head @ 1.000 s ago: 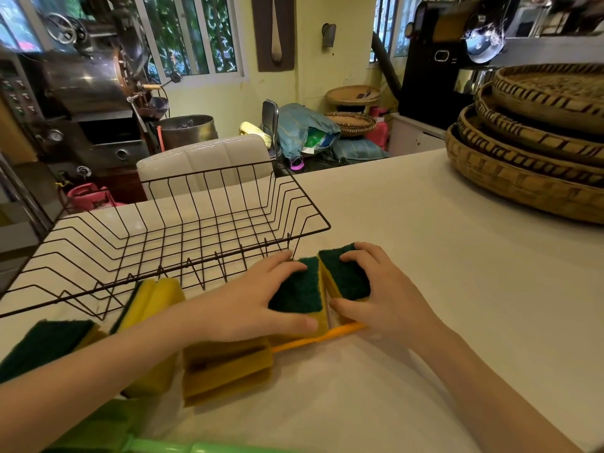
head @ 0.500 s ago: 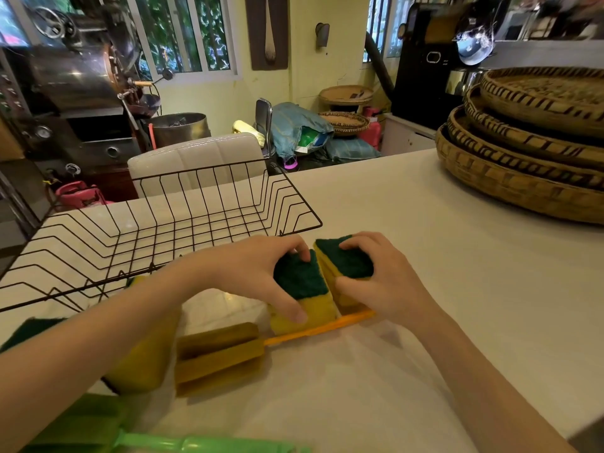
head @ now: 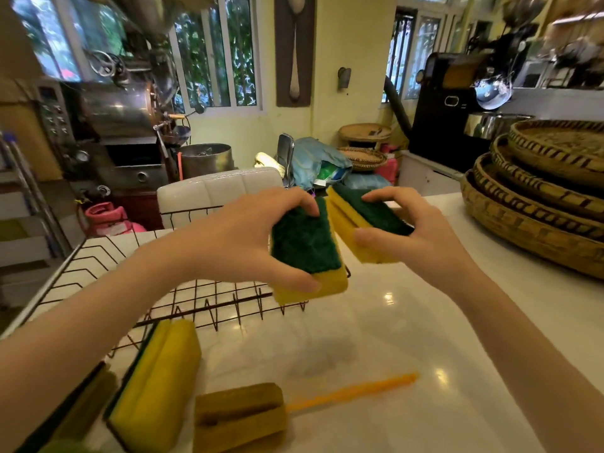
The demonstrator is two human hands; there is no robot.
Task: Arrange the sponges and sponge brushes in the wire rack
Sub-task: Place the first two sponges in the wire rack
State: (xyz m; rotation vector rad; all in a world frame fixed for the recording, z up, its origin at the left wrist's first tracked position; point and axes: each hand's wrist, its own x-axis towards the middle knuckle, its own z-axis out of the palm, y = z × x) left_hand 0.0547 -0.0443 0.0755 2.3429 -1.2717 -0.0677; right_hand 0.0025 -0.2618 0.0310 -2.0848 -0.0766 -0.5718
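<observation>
- You hold two sponges in the air above the near right corner of the wire rack (head: 183, 286), one in each hand; the part of the rack that shows carries nothing yet, so by this view the arranging has barely begun.
- Your left hand (head: 242, 237) pinches the left sponge (head: 305, 246) end to end, thumb on its near end and fingertips curled over its far end, green scrub face up, yellow body below.
- Your right hand (head: 411, 230) grips the right sponge (head: 369, 220) the same way, thumb pressed on the yellow side, fingers hooked over the green face; it tilts, just beside the other sponge, and contact between them cannot be told.
- Left on the white counter (head: 425, 338): a yellow sponge on its edge (head: 157, 384) just outside the rack, and a sponge brush (head: 242, 416) with an orange handle, lying flat nearby.
- A dark shape at the lower left edge is too blurred to name.
</observation>
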